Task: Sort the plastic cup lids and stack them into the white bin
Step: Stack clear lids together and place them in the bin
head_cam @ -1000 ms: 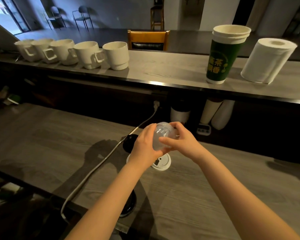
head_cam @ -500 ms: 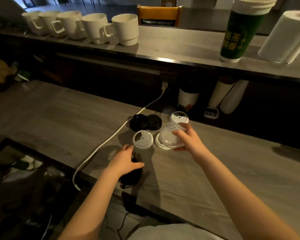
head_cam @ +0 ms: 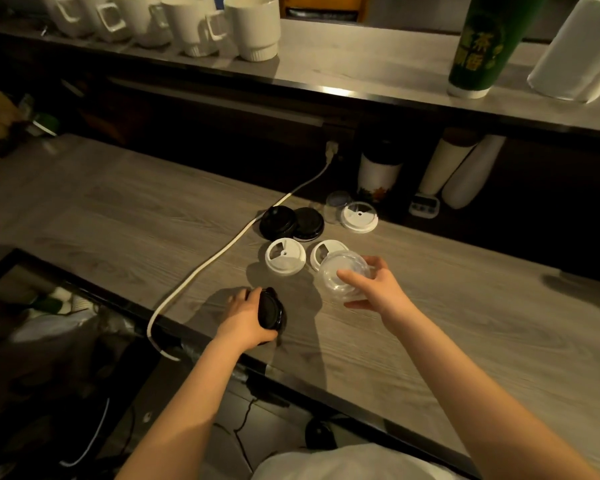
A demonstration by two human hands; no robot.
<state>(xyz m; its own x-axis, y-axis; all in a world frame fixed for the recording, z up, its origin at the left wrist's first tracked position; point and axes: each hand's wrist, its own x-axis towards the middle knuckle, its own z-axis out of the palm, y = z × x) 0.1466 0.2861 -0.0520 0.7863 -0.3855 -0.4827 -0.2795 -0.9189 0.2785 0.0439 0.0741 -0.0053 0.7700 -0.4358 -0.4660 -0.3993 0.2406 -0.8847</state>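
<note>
My right hand (head_cam: 374,289) holds a clear plastic dome lid (head_cam: 343,275) just above the wooden counter. My left hand (head_cam: 245,315) grips a black lid (head_cam: 271,309) tilted on its edge near the counter's front. Two black lids (head_cam: 278,221) (head_cam: 309,224) lie side by side further back. Three white lids lie flat: one (head_cam: 285,256) in the middle, one (head_cam: 323,252) partly under the clear lid, one (head_cam: 359,217) at the back. A small clear lid (head_cam: 336,202) sits behind them. No white bin is in view.
A white power cable (head_cam: 222,252) runs across the wooden counter (head_cam: 430,323) to a wall socket. Cup sleeves (head_cam: 461,168) and a small timer (head_cam: 424,205) stand under the raised shelf, which carries white mugs (head_cam: 253,26), a green paper cup stack (head_cam: 482,46) and a paper roll (head_cam: 579,53).
My left hand left the clear lid, dropped to the counter's front and took hold of the black lid, tipping it up. My right hand keeps the clear lid, now lower.
</note>
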